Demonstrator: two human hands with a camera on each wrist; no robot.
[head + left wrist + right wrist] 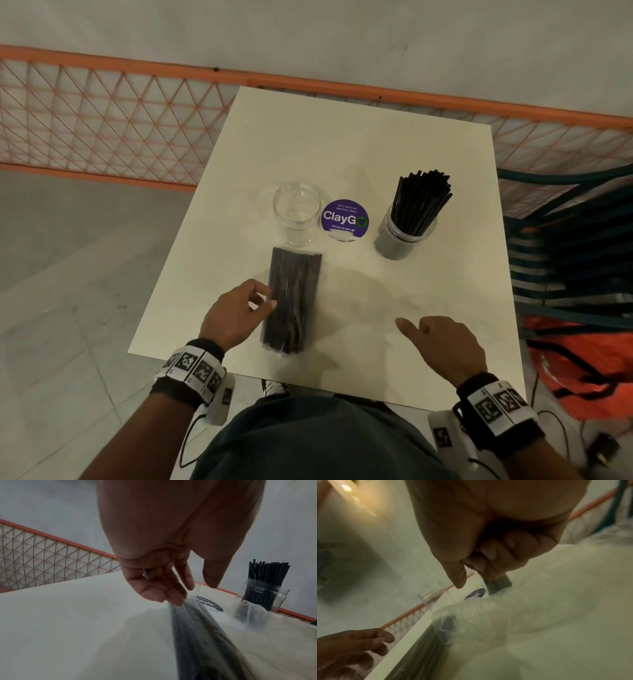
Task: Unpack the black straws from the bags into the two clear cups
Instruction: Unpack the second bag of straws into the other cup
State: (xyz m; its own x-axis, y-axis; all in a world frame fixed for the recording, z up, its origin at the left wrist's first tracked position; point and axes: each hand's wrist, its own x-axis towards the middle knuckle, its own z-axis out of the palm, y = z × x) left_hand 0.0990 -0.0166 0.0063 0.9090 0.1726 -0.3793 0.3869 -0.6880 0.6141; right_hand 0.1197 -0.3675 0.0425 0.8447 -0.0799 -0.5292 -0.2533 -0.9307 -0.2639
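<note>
A clear bag of black straws (291,301) lies lengthwise on the white table (359,154). My left hand (267,298) is at the bag's left edge with its fingertips (178,600) touching the film and the thumb held apart. Behind the bag stands an empty clear cup (296,214). The other clear cup (407,226), to the right, is full of black straws. My right hand (414,327) hovers over the table right of the bag, thumb out and fingers curled in, with nothing visible in them. A crumpled empty clear bag (479,615) lies between the hands.
A round purple ClayGo sticker (345,219) sits between the two cups. An orange mesh fence (102,120) runs behind the table. Stacked dark chairs (575,240) and an orange item (589,359) stand close to the right edge.
</note>
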